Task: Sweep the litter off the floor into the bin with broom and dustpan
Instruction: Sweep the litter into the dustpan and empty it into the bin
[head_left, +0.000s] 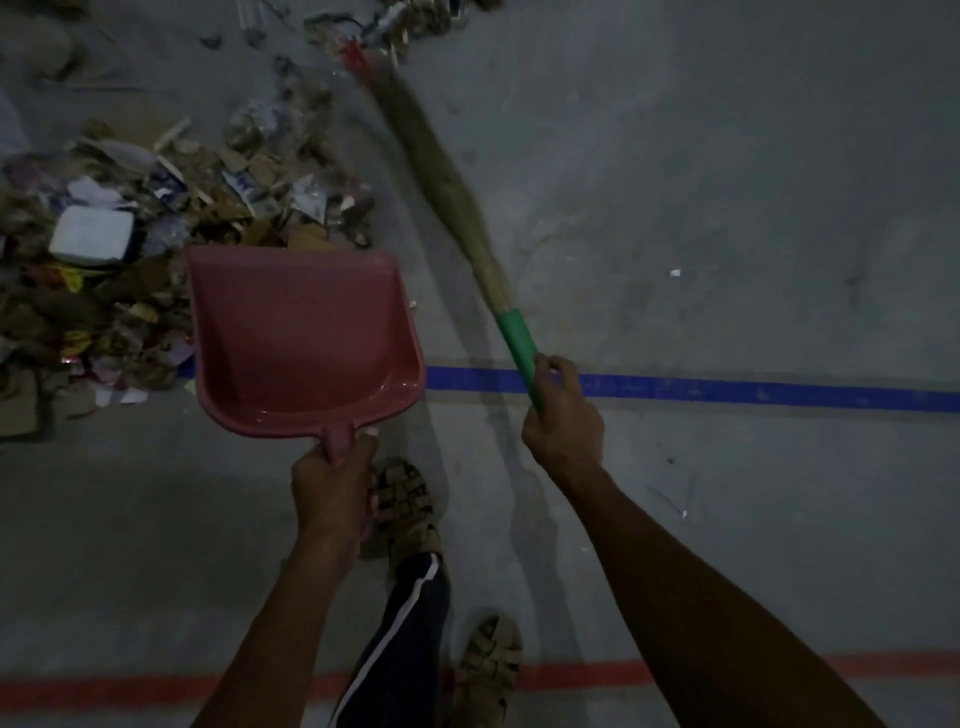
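My left hand grips the short handle of a pink dustpan, whose empty scoop points at a big heap of litter on the left: cardboard scraps, paper, wrappers and a white box. My right hand holds the green grip of a grass broom. The broom slants up and left, and its blurred tip reaches more scattered litter at the top. No bin is in view.
The floor is grey concrete with a blue tape line crossing the middle and a red tape line near the bottom. My sandalled feet stand just behind the dustpan. A small white scrap lies to the right.
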